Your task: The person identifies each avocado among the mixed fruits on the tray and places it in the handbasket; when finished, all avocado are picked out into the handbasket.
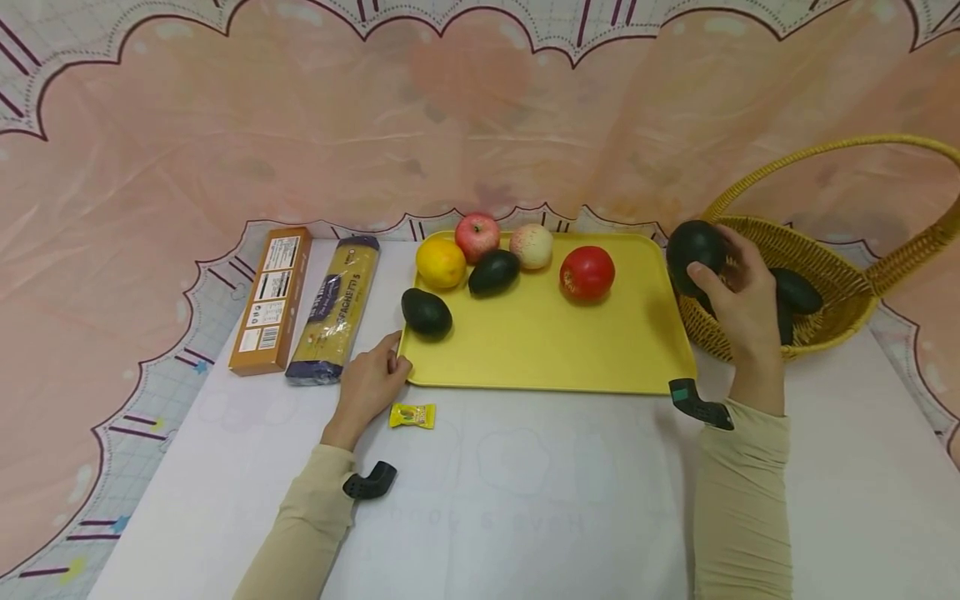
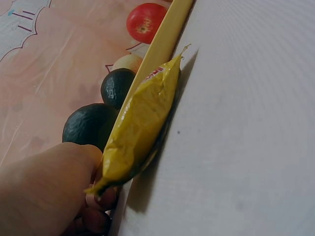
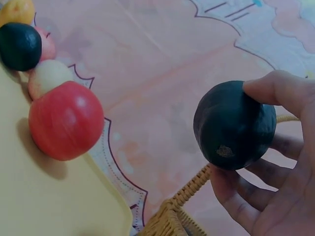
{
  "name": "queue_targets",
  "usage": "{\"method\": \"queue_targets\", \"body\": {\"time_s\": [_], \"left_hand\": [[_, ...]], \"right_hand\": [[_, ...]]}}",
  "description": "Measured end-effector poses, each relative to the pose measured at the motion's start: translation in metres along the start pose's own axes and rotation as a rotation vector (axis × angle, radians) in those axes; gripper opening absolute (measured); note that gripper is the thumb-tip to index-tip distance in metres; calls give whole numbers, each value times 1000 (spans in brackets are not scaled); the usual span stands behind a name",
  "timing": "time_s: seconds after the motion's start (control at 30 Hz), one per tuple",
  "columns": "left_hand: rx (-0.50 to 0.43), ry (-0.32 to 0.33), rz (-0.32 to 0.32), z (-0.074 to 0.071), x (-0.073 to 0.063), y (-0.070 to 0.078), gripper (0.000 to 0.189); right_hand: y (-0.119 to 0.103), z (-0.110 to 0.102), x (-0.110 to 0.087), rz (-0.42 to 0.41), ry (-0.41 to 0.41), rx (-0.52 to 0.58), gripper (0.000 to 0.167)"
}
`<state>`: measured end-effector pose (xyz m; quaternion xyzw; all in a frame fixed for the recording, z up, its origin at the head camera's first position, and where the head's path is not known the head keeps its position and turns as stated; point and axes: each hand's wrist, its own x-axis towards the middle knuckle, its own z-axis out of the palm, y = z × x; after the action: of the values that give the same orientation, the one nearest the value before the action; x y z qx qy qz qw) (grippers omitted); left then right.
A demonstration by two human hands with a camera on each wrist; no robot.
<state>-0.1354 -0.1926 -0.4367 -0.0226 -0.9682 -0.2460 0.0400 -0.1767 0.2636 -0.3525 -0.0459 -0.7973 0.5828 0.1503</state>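
Note:
My right hand grips a dark green avocado between thumb and fingers, above the left rim of a wicker basket. Its blunt end with a pale stem scar shows in the right wrist view. More dark avocados lie inside the basket, partly hidden by this hand. At the front left corner of a yellow tray, my left hand pinches the edge with curled fingers. The tray bears two avocados, a lemon, a red apple, a pale peach and a tomato.
A yellow-wrapped candy lies just in front of the tray, right of my left hand. Left of the tray are a spaghetti packet and a brown box. The basket's tall handle arches at the right. A patterned cloth hangs behind.

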Motion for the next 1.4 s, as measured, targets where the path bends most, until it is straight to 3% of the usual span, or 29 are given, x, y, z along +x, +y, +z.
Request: {"method": "queue_targets", "body": {"time_s": [0.17,0.33,0.53,0.8,1.07,1.27,1.4], "left_hand": [[1,-7,-4,0,0,-1,49],[-1,-11,-7,0,0,-1,49],[0,-1,0,1,0,0,48],[-1,1,2,1,0,-1,48],[-3,5,1,1,0,-2,48],[0,5,6,1,0,-2,48],[-2,2,1,1,-1,-2,49]], "right_hand": [[2,-4,-2,4,17,155,60],[6,-8,-3,8,-6,239,60],[8,-12,-3,30,14,231,59],[9,-16,-4,56,73,302,56],[8,-18,-2,109,84,242,58],[11,-19,-1,77,174,300,55],[14,-21,1,103,210,293,56]]}}
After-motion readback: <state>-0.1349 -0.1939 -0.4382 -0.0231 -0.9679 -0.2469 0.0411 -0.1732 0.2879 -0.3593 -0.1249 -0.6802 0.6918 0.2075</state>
